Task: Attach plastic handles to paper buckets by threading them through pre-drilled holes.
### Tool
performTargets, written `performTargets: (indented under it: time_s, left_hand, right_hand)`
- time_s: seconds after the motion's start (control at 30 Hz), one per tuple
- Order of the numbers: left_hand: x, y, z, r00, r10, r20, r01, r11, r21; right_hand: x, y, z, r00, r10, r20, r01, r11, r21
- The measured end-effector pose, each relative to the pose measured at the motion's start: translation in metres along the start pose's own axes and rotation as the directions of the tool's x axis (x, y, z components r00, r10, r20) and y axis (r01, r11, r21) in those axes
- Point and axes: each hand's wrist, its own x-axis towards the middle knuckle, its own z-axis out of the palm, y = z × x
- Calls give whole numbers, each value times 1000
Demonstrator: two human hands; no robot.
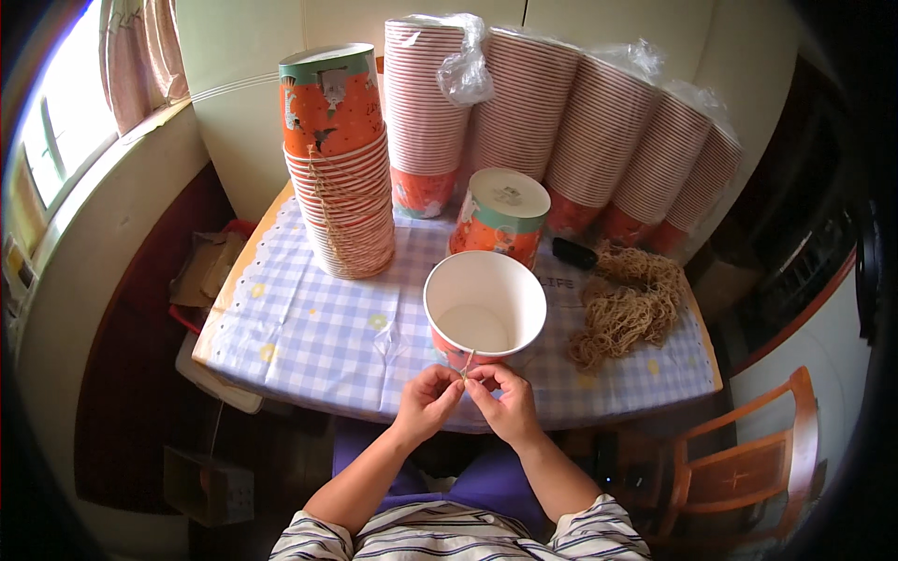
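A paper bucket (pixel 485 323), white inside and orange-red outside, stands upright at the table's near edge with its mouth toward me. A short piece of string (pixel 470 359) runs over its near side, just below the rim. My left hand (pixel 430 400) and my right hand (pixel 502 400) meet in front of the bucket. Each is closed in a pinch on the string, fingertips nearly touching. How the string is fixed to the bucket is too small to tell. Just behind stands an upside-down bucket (pixel 505 210) with a green band and a white base.
A tall stack of buckets (pixel 339 187) draped with string stands back left. Several plastic-wrapped stacks (pixel 524 103) line the wall. A heap of tan string (pixel 631 304) and a black object (pixel 573 252) lie right on the checked tablecloth (pixel 318 327). A wooden chair (pixel 744 467) stands right.
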Motion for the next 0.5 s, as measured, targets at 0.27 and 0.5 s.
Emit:
performTargets:
  time_s: [0.27,0.5]
  left_hand:
    - [6,-6,-5,998,65,1,-65,996,59]
    - [12,-2,-7,980,199,15,-195,941,277]
  right_hand:
    - [3,12,10,992,-100,-81,100,995,0]
    - [7,15,14,989,-79,-124,80,997,-2]
